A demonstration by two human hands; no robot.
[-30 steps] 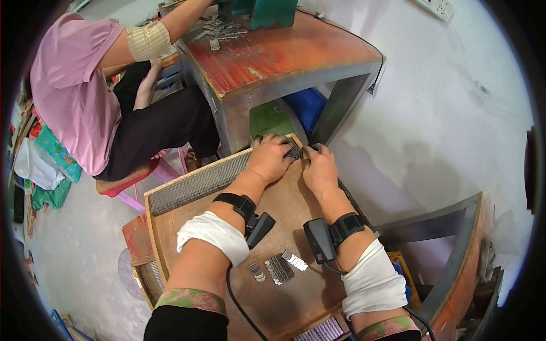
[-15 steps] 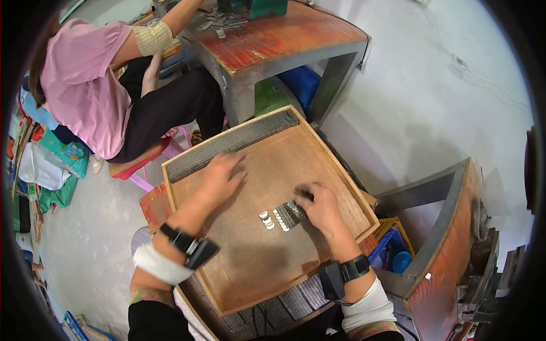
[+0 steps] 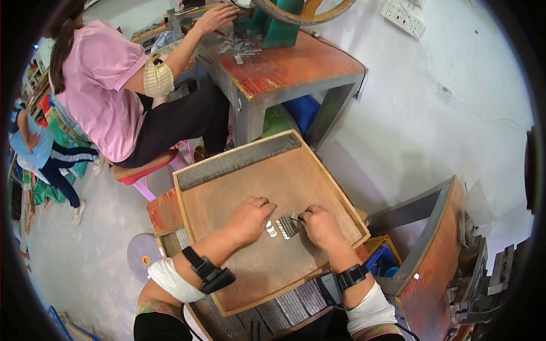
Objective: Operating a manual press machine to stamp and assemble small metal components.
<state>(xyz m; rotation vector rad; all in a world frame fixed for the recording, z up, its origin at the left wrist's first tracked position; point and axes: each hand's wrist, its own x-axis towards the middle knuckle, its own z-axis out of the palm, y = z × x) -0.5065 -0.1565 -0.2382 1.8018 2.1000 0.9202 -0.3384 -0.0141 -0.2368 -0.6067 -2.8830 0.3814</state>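
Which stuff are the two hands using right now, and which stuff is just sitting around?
In use:
- left hand, resting by the small metal pieces
- right hand, pinching at those pieces
- wooden tray they lie in
- row of metal pieces along the tray's far edge

Just sitting around:
- red-topped table where another person works
- white power strip
- yellow crate

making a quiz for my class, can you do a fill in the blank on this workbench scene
1. Both hands rest on a shallow ____ tray.
2. The small metal pieces lie ____ the left hand and the right hand.
3. The seated person wears a ____ top.

Missing words: wooden; between; pink
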